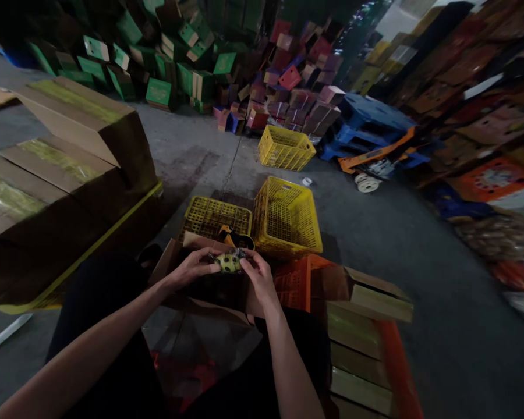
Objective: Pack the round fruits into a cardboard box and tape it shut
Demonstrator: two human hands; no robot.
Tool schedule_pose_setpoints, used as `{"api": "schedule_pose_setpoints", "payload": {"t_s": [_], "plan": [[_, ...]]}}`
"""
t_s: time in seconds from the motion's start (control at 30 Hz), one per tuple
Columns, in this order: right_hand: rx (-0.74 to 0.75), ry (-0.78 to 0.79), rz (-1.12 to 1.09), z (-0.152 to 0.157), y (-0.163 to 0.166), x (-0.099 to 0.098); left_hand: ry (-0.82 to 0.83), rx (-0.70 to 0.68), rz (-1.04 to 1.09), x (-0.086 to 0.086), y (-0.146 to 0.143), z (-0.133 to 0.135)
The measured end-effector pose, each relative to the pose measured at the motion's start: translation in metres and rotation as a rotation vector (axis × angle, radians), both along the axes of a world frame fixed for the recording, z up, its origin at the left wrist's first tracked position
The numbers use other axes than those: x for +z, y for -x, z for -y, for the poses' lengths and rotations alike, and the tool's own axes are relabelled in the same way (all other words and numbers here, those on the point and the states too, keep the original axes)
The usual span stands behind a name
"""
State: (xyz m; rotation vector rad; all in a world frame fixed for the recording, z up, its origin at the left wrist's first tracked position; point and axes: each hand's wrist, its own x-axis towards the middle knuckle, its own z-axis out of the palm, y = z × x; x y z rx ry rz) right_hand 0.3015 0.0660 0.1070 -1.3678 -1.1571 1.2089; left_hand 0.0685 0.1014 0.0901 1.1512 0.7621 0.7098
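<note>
Tall taped cartons (82, 125) stacked to your left. Yellow crate (283, 243) ahead, slightly right, just past open cardboard box (205, 308) before you. Above box, your left hand (197, 267) and right hand (258, 272), fingers of both nearly closed, pinching packet (230, 262) at either end. Packet small, yellow-green, dark-spotted; contents probably wrapped, too dim for certainty.

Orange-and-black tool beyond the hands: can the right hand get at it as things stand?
Probably yes: the tool lies just beyond the right hand, and nothing seems to block the way. That hand holds the spotted item with the left hand, though, so it would likely need to let go first.
</note>
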Motion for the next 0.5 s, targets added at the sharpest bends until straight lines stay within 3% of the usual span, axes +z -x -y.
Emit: {"api": "schedule_pose_setpoints", "payload": {"t_s": [0.27, 0.5], "plan": [[-0.128, 0.015, 0.045, -0.003, 0.000, -0.009, -0.015, 0.150, -0.014, -0.007, -0.003, -0.003], [-0.148, 0.136, -0.176, -0.001, -0.002, -0.017, -0.073, 0.202, -0.077, -0.009, 0.000, -0.006]]}}
